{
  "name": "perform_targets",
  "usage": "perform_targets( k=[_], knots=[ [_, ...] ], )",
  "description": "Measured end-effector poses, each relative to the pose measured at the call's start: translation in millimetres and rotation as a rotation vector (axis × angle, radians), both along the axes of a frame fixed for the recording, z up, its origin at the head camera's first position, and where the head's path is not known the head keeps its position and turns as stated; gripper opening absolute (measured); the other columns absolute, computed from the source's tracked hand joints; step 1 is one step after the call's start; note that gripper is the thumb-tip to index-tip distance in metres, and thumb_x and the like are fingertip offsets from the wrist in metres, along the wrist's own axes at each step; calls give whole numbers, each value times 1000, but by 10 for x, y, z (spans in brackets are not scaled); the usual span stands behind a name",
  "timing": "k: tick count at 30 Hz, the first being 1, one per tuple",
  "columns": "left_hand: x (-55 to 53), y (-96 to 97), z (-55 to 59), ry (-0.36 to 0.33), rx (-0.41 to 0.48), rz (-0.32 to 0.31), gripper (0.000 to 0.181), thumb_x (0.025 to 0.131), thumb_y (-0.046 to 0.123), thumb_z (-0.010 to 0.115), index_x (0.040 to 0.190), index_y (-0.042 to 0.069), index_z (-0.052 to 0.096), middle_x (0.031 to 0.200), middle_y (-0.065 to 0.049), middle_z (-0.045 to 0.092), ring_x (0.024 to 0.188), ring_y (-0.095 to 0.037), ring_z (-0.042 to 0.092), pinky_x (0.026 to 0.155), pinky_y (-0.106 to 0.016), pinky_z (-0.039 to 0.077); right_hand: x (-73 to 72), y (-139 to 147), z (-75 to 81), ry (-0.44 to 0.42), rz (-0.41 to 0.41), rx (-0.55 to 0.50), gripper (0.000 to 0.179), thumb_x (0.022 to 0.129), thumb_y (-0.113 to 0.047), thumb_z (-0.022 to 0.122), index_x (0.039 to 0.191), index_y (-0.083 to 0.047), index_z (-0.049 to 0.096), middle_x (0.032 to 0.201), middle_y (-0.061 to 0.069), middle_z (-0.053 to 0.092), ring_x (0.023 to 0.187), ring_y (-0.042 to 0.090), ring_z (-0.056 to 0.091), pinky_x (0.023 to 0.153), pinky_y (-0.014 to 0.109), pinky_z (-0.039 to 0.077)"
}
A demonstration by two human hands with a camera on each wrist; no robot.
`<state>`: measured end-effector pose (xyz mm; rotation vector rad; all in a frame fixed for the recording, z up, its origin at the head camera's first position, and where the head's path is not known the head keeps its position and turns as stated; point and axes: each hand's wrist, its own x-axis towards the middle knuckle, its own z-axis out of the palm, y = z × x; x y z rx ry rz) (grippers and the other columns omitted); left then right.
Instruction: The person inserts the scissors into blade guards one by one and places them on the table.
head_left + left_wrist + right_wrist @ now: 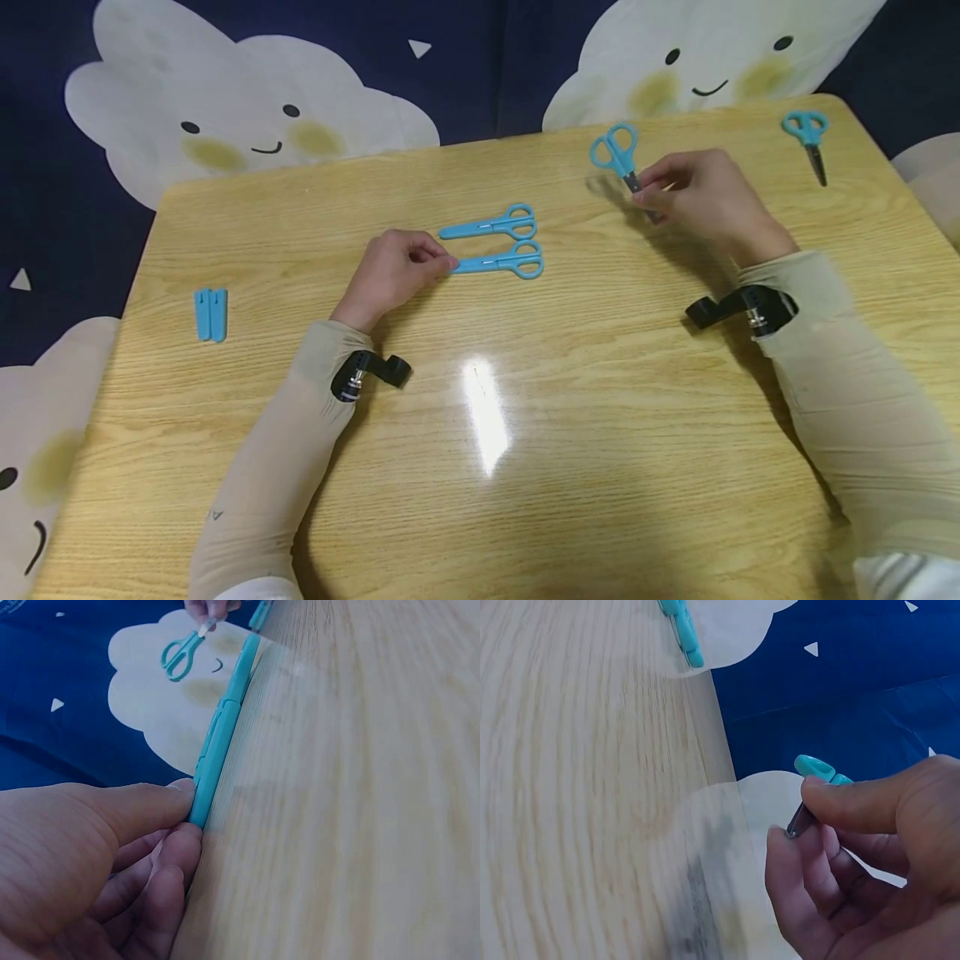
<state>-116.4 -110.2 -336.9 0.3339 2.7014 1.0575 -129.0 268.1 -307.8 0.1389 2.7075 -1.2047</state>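
Note:
In the head view, my left hand (392, 273) pinches the covered tip of a pair of blue scissors (517, 260) lying on the table, handles to the right. The left wrist view shows thumb and fingers on the end of its blue sheath (217, 750). Just behind it lies a second sheathed pair of scissors (480, 227), nearly parallel. My right hand (708, 196) holds unsheathed scissors (617, 152) by their metal blades, above the table, with the blue handles pointing up and left. In the right wrist view, thumb and finger pinch the dark blade (801, 820).
Two loose blue sheaths (211, 315) lie side by side at the left of the wooden table (600, 467). Another uncovered pair of scissors (807, 133) lies at the back right. A dark blue cloth with clouds (480, 75) hangs behind the table.

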Motion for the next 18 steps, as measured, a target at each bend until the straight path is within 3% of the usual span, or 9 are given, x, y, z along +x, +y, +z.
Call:
perform_targets(
  k=[7,18],
  knots=[
    [8,5,11,4,0,-3,15,89,35,70,88,21,75,81,1,72,71,-14,59,65,-27,45,-3,-33,-22,-57,-6,-164,35,88,-26,73,116,-8,63,92,-5,66,73,10,66,66,25,58],
    [15,7,23,-3,-7,-1,15,89,35,69,89,21,75,82,1,72,72,-14,60,67,-27,46,-20,-77,-76,-112,29,-545,32,84,-12,76,110,-2,60,89,1,64,73,15,66,64,28,59]
  ],
)
